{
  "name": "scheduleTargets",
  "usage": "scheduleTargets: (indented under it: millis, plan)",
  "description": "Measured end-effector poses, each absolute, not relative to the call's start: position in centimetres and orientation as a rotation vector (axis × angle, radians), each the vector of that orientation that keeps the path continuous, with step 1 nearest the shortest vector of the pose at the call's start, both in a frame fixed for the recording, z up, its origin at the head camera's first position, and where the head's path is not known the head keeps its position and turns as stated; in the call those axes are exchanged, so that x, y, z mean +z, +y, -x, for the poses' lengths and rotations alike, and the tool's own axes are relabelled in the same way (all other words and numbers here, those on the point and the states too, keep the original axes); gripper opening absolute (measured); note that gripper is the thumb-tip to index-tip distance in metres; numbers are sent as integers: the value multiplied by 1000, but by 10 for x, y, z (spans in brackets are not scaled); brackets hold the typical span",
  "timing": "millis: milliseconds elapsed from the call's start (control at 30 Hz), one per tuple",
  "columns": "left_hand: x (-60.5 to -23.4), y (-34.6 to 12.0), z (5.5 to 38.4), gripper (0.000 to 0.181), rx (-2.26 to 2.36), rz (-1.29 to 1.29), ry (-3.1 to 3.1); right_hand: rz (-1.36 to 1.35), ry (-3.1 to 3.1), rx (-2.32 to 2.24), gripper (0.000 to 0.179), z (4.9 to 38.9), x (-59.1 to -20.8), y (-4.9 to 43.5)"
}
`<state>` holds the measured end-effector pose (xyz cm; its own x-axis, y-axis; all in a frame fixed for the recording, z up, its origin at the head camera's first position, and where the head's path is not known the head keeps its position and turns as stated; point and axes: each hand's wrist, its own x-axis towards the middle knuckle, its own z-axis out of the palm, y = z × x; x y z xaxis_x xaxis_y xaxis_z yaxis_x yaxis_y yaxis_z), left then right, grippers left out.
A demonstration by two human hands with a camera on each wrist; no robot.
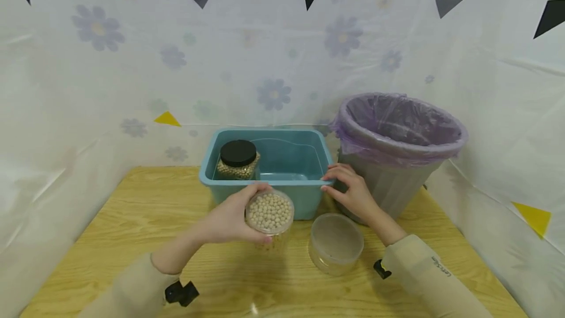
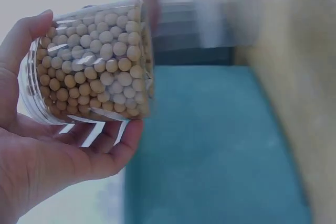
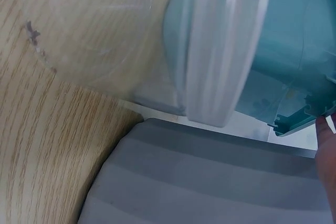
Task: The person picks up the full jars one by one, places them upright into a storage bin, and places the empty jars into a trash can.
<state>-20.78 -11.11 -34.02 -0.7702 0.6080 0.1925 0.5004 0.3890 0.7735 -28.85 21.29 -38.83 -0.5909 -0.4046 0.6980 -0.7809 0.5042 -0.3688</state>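
My left hand (image 1: pixel 234 217) grips a clear jar (image 1: pixel 270 212) full of pale round dried beans, in front of the blue plastic bin (image 1: pixel 282 200). The left wrist view shows the bean-filled sides of this jar (image 2: pixel 94 61), with the thumb and fingers (image 2: pixel 123 145) around it. My right hand (image 1: pixel 353 193) pinches the bin's rim at its near right corner. Inside the bin, on the left, sits another jar (image 1: pixel 238 161) of beans with a black lid. A clear tub (image 1: pixel 336 244) with a translucent lid stands on the table below my right hand; it holds no visible contents.
A grey trash can (image 1: pixel 384 185) with a purple liner (image 1: pixel 397 148) stands right of the bin, close behind my right hand. The wooden table (image 1: pixel 145 220) meets a patterned curtain (image 1: pixel 273 63) at the back.
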Motion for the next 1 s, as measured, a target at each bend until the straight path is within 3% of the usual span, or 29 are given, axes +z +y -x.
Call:
scheduleTargets:
  millis: [367, 633, 1000]
  plan:
    - [-278, -100, 249, 90, 1417, -789, 2610, -973, -2219, 920, 25, 290, -389, 214]
    - [-280, -84, 292, 97, 1541, -603, 2596, -975, -2219, 918, 25, 291, -387, 214]
    - [-284, -72, 336, 91, 1078, -723, 2679, -982, -2234, 924, 24, 288, -386, 214]
